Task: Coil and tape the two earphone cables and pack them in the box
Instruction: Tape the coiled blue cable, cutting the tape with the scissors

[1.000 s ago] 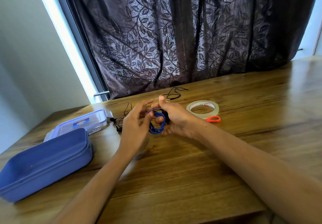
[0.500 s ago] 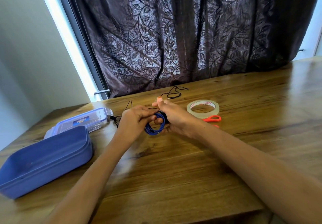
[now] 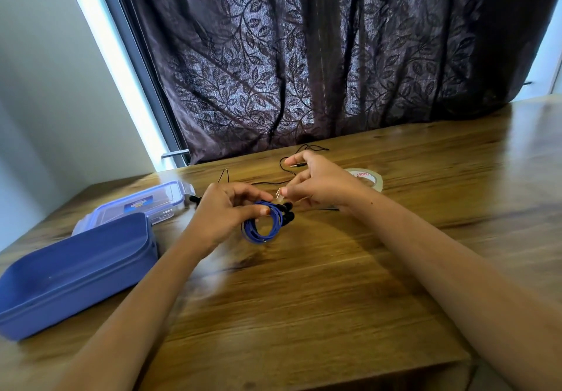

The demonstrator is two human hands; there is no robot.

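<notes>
My left hand (image 3: 226, 211) pinches a coiled blue earphone cable (image 3: 261, 228) with black earbuds at its right side, just above the table. My right hand (image 3: 316, 182) hovers to the right of the coil and pinches a small clear piece of tape (image 3: 279, 193) between thumb and forefinger. A loose black earphone cable (image 3: 286, 162) lies uncoiled on the table behind both hands. The roll of clear tape (image 3: 369, 177) lies behind my right wrist, partly hidden. The blue box (image 3: 70, 272) sits open at the left.
The box's clear lid (image 3: 143, 205) with blue rim lies behind the box. A dark leaf-patterned curtain (image 3: 304, 56) hangs along the table's far edge. The wooden table's (image 3: 304, 299) front edge runs close below my forearms.
My right hand let go of the blue coil and drew back to the right, now pinching a piece of tape. My left hand keeps hold of the coil. The orange scissors are hidden now.
</notes>
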